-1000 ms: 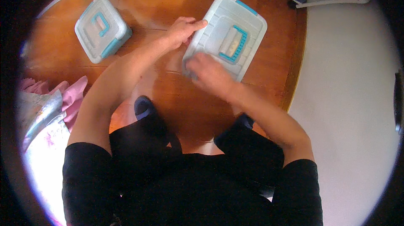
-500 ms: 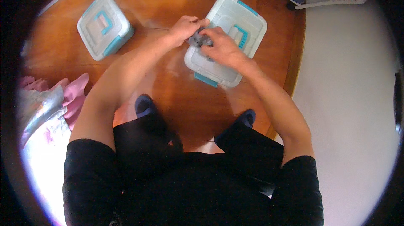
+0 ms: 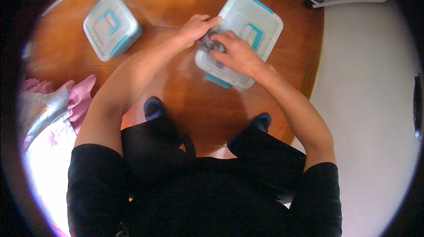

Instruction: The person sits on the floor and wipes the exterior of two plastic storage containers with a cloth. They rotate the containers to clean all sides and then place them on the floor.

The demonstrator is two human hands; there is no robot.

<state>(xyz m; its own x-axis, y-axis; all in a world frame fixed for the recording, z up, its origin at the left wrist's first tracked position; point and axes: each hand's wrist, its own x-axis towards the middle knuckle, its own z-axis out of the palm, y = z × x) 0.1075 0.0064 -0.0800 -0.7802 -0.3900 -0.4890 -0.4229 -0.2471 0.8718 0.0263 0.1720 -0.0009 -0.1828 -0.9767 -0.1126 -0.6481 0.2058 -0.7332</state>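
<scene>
A pale, translucent storage box [image 3: 240,9] with a teal handle on its lid sits on the floor ahead of me. My right hand [image 3: 238,54] is closed over a crumpled grey cloth [image 3: 213,43], pressing it on the lid's left edge. The cloth is blurred and partly covered by my fingers. Against the box's left rim, just beyond the cloth, my left hand [image 3: 198,29] grips with one digit laid over the edge. Its other fingers are bent and partly hidden.
A second box [image 3: 106,23] with teal latches stands at the left. Pink and silvery fabric [image 3: 79,98] lies at the lower left. A white wall [image 3: 362,95] runs along the right, with a white wire rack [image 3: 353,1] at the far right. My slippered feet [image 3: 154,109] are below.
My right hand and the cloth have shifted slightly right and down along the lid. The left hand stays at the box's rim. The whole view has moved a little.
</scene>
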